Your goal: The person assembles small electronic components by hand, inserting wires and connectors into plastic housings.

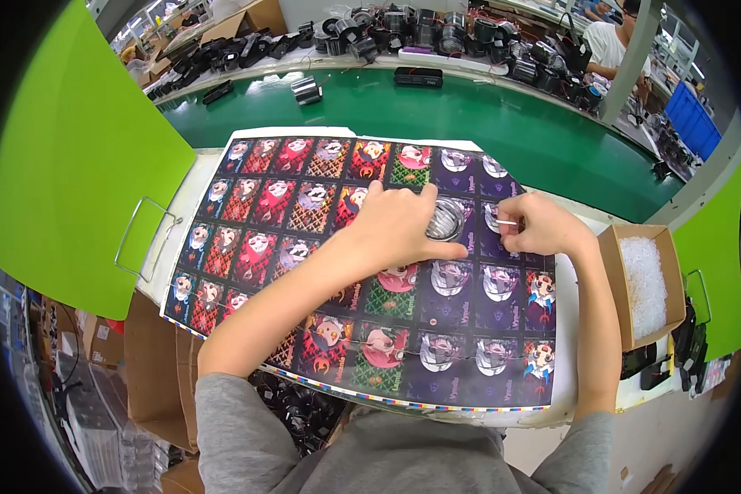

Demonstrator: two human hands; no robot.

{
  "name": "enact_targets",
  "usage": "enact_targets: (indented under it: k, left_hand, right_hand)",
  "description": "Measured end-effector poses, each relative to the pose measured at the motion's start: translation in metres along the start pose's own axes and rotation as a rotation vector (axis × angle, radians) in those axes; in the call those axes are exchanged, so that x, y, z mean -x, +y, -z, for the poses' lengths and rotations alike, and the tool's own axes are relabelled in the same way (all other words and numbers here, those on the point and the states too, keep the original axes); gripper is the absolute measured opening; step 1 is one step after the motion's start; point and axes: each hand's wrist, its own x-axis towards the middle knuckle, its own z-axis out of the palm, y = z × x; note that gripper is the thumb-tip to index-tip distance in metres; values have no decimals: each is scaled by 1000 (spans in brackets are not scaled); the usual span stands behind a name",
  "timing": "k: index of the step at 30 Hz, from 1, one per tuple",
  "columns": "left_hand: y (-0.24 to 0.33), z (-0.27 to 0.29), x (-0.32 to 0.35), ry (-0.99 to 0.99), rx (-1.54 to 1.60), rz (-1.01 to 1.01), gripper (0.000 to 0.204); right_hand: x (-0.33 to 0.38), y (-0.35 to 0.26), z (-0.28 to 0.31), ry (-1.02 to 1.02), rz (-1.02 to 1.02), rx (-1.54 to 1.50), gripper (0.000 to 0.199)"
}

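A large printed sheet with rows of colourful cartoon character cards lies in front of me. On its right half stands a round, silvery, shiny cylindrical part. My left hand curves around the left side of this part, its thumb at the near edge and a finger at the far edge. To the right of it, my right hand is above the sheet with thumb and fingers pinched together. A short thin white stick sticks out leftward from that pinch.
A cardboard box of small clear pieces stands at the right. Behind the sheet runs a green belt with a silvery cylinder and black parts. Many motor-like parts crowd the shelf beyond. Bright green panels flank both sides. Another person works far right.
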Motion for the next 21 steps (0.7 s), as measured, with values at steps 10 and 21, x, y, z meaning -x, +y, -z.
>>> enact_targets:
  k: [10,21]
  left_hand:
    - [-46,57,31,-329,353,-3,32]
    - [-60,-11,54,277,1313,100,6]
  right_hand:
    - [-5,-3,-5,99,172,-36,10]
    - [4,-45,0,184,232,-331,9]
